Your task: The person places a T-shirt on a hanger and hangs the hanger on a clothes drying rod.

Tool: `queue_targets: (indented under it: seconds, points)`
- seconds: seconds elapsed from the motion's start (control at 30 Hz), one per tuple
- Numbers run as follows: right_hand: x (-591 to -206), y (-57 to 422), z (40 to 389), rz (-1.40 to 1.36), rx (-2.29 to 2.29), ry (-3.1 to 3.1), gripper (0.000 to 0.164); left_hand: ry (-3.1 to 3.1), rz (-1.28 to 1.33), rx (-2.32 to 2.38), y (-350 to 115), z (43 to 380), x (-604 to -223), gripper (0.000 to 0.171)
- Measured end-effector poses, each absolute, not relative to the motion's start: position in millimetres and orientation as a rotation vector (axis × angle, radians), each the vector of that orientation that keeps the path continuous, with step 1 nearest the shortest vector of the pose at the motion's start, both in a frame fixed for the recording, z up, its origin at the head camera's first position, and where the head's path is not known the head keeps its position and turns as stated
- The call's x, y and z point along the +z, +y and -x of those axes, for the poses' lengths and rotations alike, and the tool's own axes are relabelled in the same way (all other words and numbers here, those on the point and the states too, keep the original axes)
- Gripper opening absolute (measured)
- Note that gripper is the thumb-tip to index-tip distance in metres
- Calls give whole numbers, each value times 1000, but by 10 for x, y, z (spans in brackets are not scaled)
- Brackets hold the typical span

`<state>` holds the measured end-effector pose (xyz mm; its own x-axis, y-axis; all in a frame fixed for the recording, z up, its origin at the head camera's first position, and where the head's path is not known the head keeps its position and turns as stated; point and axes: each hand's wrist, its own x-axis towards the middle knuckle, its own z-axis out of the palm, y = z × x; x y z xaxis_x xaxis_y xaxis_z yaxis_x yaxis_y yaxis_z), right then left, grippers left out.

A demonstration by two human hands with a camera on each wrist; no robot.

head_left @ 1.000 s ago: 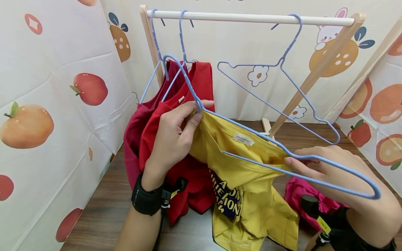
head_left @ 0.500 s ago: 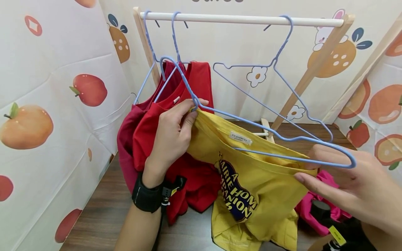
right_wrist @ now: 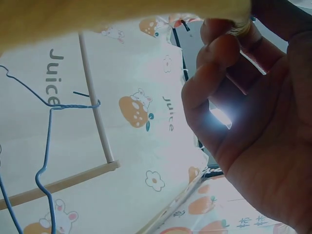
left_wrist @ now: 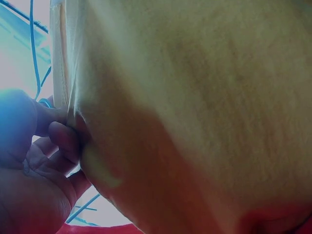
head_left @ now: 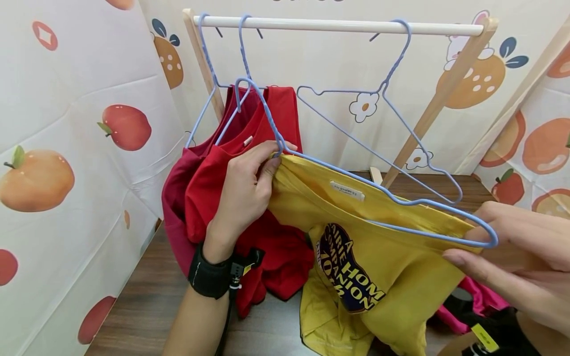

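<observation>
Fingers [head_left: 266,178] of the left hand [head_left: 242,193] pinch a blue hanger [head_left: 401,201] and yellow shirt [head_left: 396,277], the right hand [head_left: 541,289] pinching the shirt's neckline, above a tabletop [head_left: 138,296] (brown, wood-grained) before a clothes rack [head_left: 329,23] and fruit-printed cloth [head_left: 89,74].

There are four blue wire hangers [head_left: 378,187], one yellow shirt [head_left: 401,262], two red tops [head_left: 280,118], one pink cloth [head_left: 487,296] and one clothes rack [head_left: 329,24].

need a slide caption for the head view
Left hand pinches a hanger with a yellow shirt; right hand holds the shirt's other side, in front of the rack.
</observation>
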<state>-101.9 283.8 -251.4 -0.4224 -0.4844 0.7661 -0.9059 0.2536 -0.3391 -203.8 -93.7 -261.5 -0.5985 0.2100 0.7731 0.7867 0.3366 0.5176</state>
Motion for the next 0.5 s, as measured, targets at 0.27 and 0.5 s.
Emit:
queue_targets:
  seconds: [0.27, 0.5]
  points:
    - [-2267, 2442, 903, -1380, 1315, -1816, 22, -2003, 861, -1223, -929, 2075, -2625, 22]
    - [-2378, 2625, 921, -1234, 1412, -1809, 20, -2018, 842, -1204, -929, 2095, -2648, 21]
